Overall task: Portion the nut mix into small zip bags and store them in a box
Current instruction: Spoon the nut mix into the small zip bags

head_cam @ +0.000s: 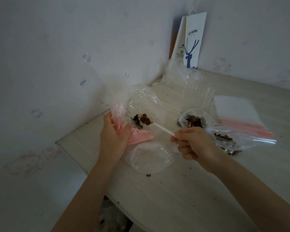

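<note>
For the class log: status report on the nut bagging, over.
Left hand grips zip bag open. Right hand pinches spoon, loaded with nut mix, at bag mouth. Nothing blocking.

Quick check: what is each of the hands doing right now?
Left hand: grips the small zip bag, holding it up.
Right hand: pinches the handle of the white spoon, loaded with nut mix.

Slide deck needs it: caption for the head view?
Left hand holds a zip bag open; right hand holds a spoon of nut mix at its mouth.
</note>
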